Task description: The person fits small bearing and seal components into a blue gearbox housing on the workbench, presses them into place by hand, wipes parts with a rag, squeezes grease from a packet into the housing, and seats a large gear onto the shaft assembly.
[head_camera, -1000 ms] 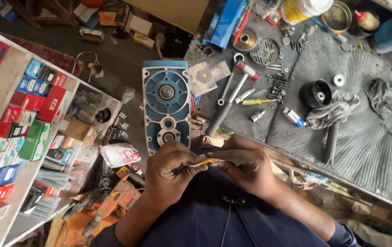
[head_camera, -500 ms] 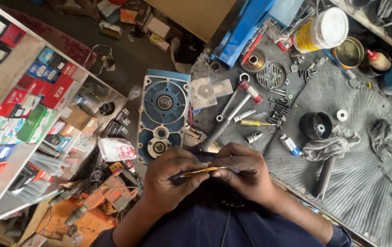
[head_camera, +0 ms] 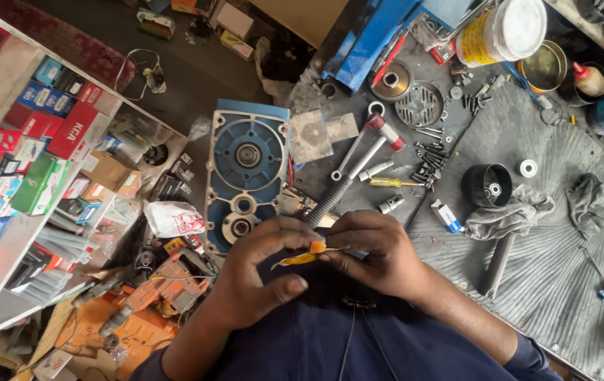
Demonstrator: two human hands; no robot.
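**Both hands close on a small orange strip, held up near the chest**

The left hand (head_camera: 259,271) and the right hand (head_camera: 376,250) meet just below the blue gearbox housing (head_camera: 245,176), and that housing is the landmark here. Between them sits the orange strip (head_camera: 307,255), thin and slightly curled, with a brighter orange bit at its upper edge. It looks to be held this close to the body, off the bench, so the eyes can work on something so small.

Fingers now: the left hand's are curled narrow, thumb (head_camera: 281,288) tucked under, fingertips pinching the strip's left end. The right hand's fingers (head_camera: 344,247) are also drawn in tight, gripping the strip's right end near the bright bit. So the strip runs straight across from one pinch to the other, both ends covered, only the middle showing.

To the right of the housing lie two long steel bolts (head_camera: 358,159) angled across the grey ribbed mat (head_camera: 563,233), likely set within easy reach. Further right of the housing, a black cup-shaped part (head_camera: 486,185) stands beside a crumpled grey rag (head_camera: 510,215). Left of the housing, a white plastic bag (head_camera: 173,217) rests on the clutter.
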